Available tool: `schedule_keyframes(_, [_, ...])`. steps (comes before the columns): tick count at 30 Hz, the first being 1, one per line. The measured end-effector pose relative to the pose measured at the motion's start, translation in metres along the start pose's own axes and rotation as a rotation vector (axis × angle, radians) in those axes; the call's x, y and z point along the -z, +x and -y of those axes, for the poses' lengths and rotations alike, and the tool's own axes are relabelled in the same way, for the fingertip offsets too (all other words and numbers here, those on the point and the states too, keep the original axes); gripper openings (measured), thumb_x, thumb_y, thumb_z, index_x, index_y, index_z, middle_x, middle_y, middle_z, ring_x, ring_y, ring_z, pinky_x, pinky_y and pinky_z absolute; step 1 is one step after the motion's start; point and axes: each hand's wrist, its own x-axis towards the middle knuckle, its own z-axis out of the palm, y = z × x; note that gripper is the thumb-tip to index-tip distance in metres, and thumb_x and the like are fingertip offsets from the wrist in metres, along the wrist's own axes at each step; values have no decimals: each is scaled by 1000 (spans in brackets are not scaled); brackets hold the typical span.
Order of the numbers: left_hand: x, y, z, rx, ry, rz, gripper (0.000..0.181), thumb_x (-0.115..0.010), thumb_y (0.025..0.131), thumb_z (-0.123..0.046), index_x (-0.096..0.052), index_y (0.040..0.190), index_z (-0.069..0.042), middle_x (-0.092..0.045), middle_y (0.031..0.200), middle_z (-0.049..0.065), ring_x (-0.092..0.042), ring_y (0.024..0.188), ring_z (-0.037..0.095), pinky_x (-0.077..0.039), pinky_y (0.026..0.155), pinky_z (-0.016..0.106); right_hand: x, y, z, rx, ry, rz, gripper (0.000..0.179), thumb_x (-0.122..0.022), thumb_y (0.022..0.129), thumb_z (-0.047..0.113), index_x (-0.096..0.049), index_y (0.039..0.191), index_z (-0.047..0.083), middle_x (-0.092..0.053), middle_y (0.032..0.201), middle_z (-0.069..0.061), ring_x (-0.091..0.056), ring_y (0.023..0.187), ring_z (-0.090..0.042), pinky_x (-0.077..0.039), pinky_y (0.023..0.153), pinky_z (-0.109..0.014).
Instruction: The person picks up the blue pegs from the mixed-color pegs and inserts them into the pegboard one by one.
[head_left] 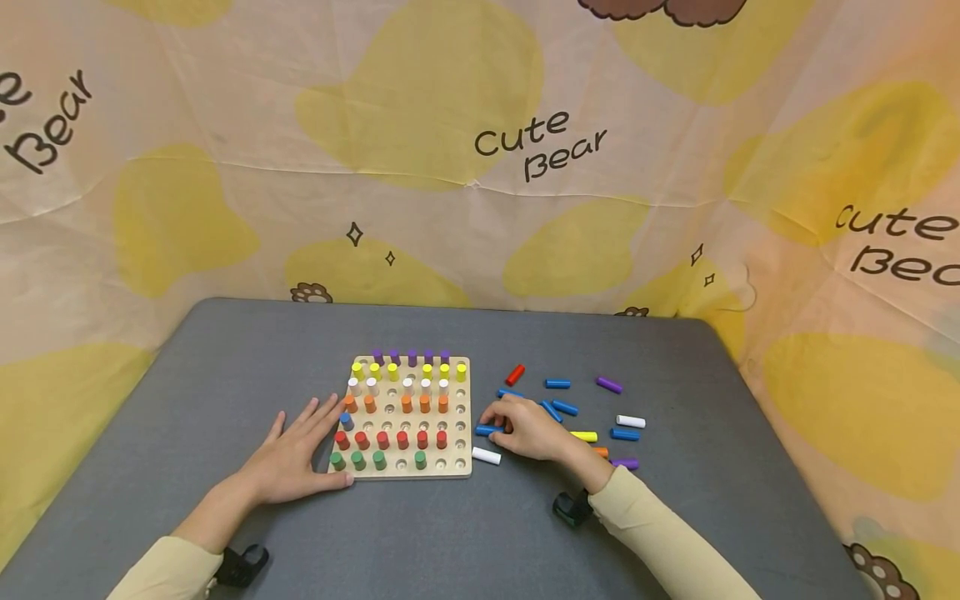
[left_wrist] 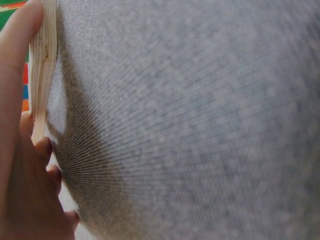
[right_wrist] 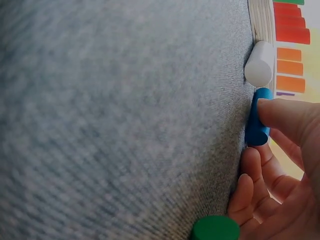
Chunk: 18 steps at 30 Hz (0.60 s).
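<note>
A wooden pegboard (head_left: 450, 417) carries rows of purple, yellow, white, orange, red and green pegs, plus a single blue peg (head_left: 346, 422) at its left side. My left hand (head_left: 288, 462) lies spread along the board's left edge, its thumb (left_wrist: 20, 35) touching the near corner. To the right of the board, my right hand (head_left: 528, 429) pinches a loose blue peg (right_wrist: 258, 120) lying at table level, thumb on its near side. A white peg (right_wrist: 259, 65) lies just beside that one, close to the board's edge.
Loose pegs are scattered right of the board: a red peg (head_left: 515, 374), several blue ones, a purple peg (head_left: 609, 385), a white peg (head_left: 631, 422) and a yellow peg (head_left: 584, 436). A green peg end (right_wrist: 216, 229) shows below my right hand. Grey cloth covers the table (head_left: 420, 542).
</note>
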Motion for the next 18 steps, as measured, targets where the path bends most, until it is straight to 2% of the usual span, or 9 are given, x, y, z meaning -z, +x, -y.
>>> schedule_keyframes(18, [-1, 0, 0, -5, 1, -1, 106, -59, 67, -74, -19, 149, -19, -21, 152, 10, -16, 139, 38, -4, 103, 67, -1, 1, 1, -30, -13, 5, 17, -68, 82, 13, -66, 99, 16, -53, 81, 4, -46, 68, -7, -39, 57, -19])
